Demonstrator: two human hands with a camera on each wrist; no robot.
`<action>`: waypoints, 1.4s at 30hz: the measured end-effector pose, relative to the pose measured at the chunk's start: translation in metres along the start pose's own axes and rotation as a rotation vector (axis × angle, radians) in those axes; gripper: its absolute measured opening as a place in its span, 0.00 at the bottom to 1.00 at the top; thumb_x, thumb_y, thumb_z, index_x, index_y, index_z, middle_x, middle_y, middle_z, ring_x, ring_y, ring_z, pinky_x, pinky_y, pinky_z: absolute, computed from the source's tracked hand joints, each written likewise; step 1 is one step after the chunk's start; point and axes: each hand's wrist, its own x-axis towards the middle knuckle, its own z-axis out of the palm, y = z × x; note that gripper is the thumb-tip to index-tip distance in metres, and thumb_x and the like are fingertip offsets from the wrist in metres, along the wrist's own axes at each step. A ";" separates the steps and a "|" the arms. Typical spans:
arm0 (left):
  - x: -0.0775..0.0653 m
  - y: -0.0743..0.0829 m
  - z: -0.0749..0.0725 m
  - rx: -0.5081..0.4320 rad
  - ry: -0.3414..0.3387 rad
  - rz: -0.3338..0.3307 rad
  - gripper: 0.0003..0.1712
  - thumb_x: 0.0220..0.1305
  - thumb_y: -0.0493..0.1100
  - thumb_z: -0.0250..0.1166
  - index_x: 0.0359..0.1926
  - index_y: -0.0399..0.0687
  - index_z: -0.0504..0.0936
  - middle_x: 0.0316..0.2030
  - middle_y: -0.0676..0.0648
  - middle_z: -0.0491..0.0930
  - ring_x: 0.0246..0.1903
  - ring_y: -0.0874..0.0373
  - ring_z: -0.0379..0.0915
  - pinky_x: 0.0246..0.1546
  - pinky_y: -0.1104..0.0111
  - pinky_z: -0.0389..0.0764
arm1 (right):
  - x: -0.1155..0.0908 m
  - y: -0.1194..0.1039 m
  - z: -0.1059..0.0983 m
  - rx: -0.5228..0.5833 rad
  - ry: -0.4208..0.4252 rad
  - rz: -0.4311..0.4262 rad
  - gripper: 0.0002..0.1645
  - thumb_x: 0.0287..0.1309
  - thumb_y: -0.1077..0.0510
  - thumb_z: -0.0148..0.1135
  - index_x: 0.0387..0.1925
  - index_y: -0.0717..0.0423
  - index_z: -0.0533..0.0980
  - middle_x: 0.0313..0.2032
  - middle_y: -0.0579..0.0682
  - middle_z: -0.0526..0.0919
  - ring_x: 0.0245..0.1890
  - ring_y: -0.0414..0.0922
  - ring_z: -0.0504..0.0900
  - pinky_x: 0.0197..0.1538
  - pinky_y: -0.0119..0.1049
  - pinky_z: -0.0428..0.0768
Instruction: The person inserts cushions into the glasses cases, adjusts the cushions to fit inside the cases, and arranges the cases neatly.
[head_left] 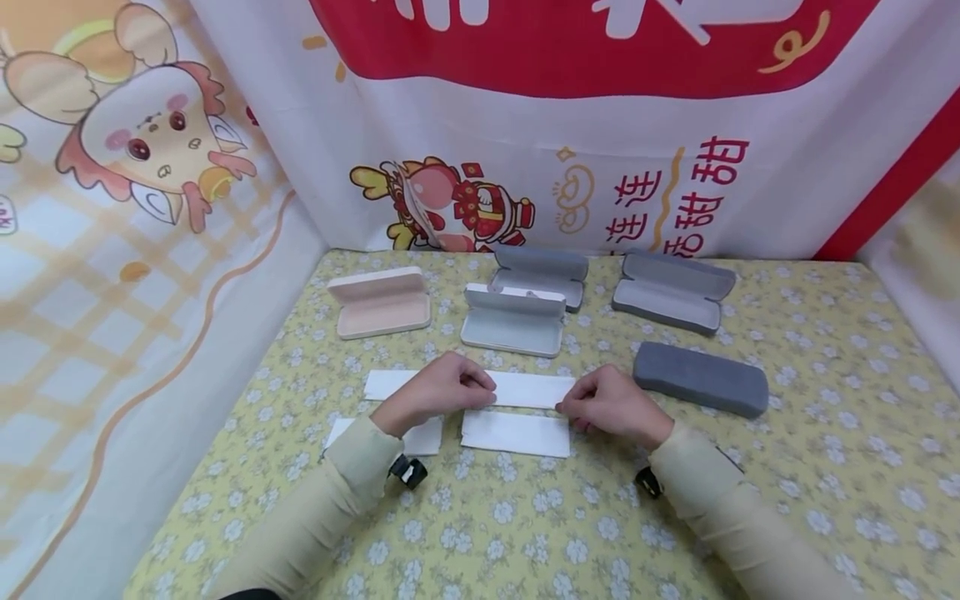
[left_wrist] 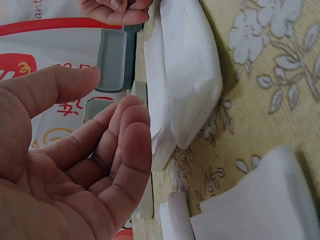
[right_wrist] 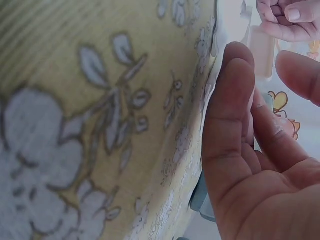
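Several folded white sheets, paper or cloth, lie flat on a flowered tablecloth. My left hand (head_left: 444, 385) rests at the left end of the upper right sheet (head_left: 528, 389); at its other end is my right hand (head_left: 611, 402). Below that sheet lies another white sheet (head_left: 516, 434). Left of these are an upper left sheet (head_left: 386, 383) and a lower left sheet (head_left: 425, 437), both partly covered by the left arm. In the wrist views, thumb and loosely bent fingers stand apart on the left hand (left_wrist: 90, 155) and the right hand (right_wrist: 250, 140), with nothing between them.
Behind the sheets stand opened glasses cases: a pink case (head_left: 384, 315), a white case (head_left: 512, 331), a grey case (head_left: 542, 265) partly behind it, and another grey case (head_left: 666, 304). A closed grey case (head_left: 699, 379) lies beyond the right hand. Printed curtains (head_left: 465, 125) hang behind.
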 end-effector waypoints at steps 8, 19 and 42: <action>0.000 -0.005 0.002 0.196 0.036 0.064 0.09 0.60 0.38 0.74 0.41 0.42 0.89 0.34 0.53 0.84 0.33 0.60 0.80 0.37 0.66 0.81 | 0.003 0.000 0.001 -0.032 -0.021 -0.002 0.07 0.61 0.57 0.70 0.33 0.57 0.87 0.25 0.52 0.84 0.24 0.50 0.82 0.28 0.42 0.80; -0.005 -0.010 0.011 0.500 0.073 0.084 0.08 0.55 0.35 0.76 0.37 0.47 0.89 0.31 0.55 0.81 0.30 0.62 0.73 0.39 0.63 0.78 | 0.005 0.002 0.008 -0.192 -0.007 -0.051 0.06 0.51 0.61 0.77 0.30 0.56 0.86 0.25 0.45 0.84 0.22 0.43 0.80 0.29 0.39 0.78; -0.006 -0.009 0.014 0.528 0.038 0.096 0.11 0.54 0.32 0.70 0.24 0.53 0.81 0.24 0.56 0.77 0.23 0.60 0.70 0.29 0.65 0.74 | 0.004 0.001 0.015 -0.313 0.000 -0.068 0.10 0.53 0.62 0.75 0.22 0.50 0.81 0.22 0.44 0.79 0.21 0.43 0.75 0.28 0.39 0.75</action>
